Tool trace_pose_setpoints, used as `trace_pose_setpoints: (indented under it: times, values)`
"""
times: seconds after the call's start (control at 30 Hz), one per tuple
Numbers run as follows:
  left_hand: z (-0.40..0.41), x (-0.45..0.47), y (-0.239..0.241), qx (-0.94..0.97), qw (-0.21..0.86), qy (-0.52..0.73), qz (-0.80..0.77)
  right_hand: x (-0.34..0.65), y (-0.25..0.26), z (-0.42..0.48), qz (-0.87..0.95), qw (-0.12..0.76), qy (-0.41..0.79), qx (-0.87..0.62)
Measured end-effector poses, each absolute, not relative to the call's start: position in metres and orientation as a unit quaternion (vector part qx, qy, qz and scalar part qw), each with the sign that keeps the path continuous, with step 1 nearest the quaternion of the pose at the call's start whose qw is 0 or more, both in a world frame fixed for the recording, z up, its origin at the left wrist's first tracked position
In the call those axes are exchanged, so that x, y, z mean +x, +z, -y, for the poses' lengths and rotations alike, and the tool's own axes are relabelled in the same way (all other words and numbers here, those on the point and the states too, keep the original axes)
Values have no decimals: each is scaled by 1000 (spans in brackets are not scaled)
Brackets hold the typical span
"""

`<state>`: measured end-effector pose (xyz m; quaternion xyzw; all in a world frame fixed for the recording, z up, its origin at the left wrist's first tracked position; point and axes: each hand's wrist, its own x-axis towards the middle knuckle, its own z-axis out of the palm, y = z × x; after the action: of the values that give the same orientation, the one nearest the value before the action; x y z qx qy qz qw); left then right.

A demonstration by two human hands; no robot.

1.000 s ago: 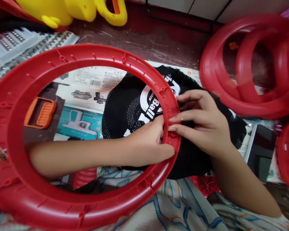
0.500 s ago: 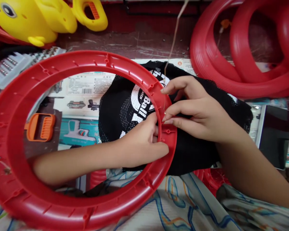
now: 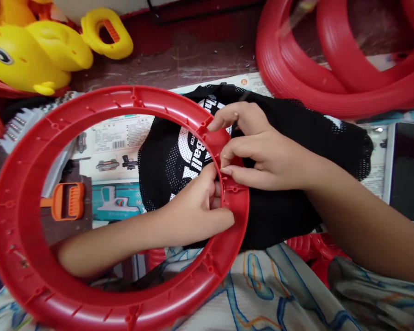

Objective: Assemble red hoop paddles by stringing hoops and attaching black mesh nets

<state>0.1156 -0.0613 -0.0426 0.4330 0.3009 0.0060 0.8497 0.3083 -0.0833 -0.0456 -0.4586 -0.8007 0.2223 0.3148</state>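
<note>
A large red plastic ring (image 3: pixel 27 184), its ribbed hollow underside towards me, is held over my lap. Through its opening reaches my left hand (image 3: pixel 200 207), closed on the right part of the rim, thumb on the channel and fingers curled behind. My right hand (image 3: pixel 251 147) is above it at the same part of the rim. Its thumb and index finger are pinched together by the inner edge, on something too small to make out, while another finger touches the ring higher up. Under both hands lies a black cloth (image 3: pixel 272 216) with white lettering.
Several smooth red rings (image 3: pixel 296 87) lie at the back right. A yellow duck-like toy (image 3: pixel 24 55) stands at the back left near a grey tray (image 3: pixel 24 124). An orange handle (image 3: pixel 67 201) lies beyond the ring, near printed cardboard (image 3: pixel 113 138). A dark-screened device (image 3: pixel 410 174) is at right.
The pale brown strand that rose from near my right hand no longer shows. My right hand has shifted slightly left along the rim. The view has moved a little; my left hand keeps its hold.
</note>
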Motion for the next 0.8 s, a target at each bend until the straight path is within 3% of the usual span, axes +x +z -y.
trace_pose_setpoints:
  times: [0.33, 0.8]
  values:
    - [63, 115, -37, 420, 853, -45, -306, 308, -45, 85, 706, 415, 256, -514]
    - [56, 109, -35, 576, 776, -89, -241, 306, -40, 83, 692, 409, 315, -504]
